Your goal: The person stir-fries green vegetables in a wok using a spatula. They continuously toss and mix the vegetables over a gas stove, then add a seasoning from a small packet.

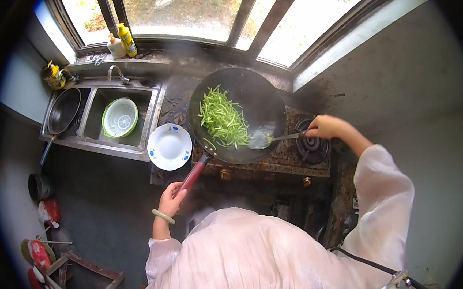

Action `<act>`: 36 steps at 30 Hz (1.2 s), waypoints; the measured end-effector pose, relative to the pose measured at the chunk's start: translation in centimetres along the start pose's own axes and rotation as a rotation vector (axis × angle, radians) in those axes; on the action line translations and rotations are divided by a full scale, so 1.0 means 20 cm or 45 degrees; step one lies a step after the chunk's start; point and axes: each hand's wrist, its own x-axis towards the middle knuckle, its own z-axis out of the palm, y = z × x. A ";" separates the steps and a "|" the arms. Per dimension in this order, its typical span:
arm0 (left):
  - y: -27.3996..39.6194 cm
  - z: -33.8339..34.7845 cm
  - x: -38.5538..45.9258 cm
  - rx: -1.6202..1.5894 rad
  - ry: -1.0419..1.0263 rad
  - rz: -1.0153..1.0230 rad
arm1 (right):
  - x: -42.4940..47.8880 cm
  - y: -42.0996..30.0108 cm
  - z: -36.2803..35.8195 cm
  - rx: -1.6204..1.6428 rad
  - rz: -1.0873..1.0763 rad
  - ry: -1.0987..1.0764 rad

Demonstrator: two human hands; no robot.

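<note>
My left hand (pixel 171 198) grips the red handle of a dark wok (pixel 256 90), which stands on the stove. Sliced green vegetable strips (pixel 223 119) lie heaped in the wok's left and middle part. With my right hand (pixel 323 126) I hold a metal spatula (pixel 261 138) by its handle; its blade rests low in the wok, touching or close to the lower right edge of the heap. A white plate (pixel 170 146) with blue flower marks sits just left of the wok. Some steam hangs over the wok.
At the left, a double metal sink (pixel 150 140) holds a white and green colander (pixel 121 116) and a frying pan (pixel 65 111), its handle jutting over the front edge. A second burner (pixel 312 143) is right of the wok. Bottles (pixel 127 40) stand on the windowsill.
</note>
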 end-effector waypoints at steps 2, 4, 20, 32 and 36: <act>0.00 0.00 0.00 0.004 -0.008 0.002 | 0.11 0.01 0.40 0.376 -0.177 0.135; 0.00 0.01 -0.01 0.005 -0.004 0.002 | 0.18 -0.15 0.70 0.577 -0.123 0.367; 0.00 0.07 -0.10 -0.014 -0.076 -0.016 | -0.26 -0.25 0.77 -0.230 -0.189 1.515; -0.07 0.01 -0.09 -0.007 -0.095 0.054 | -0.21 -0.02 0.07 0.235 -0.125 -0.132; -0.08 -0.01 -0.05 0.009 -0.086 0.044 | 0.00 -0.26 0.22 0.649 -0.197 0.000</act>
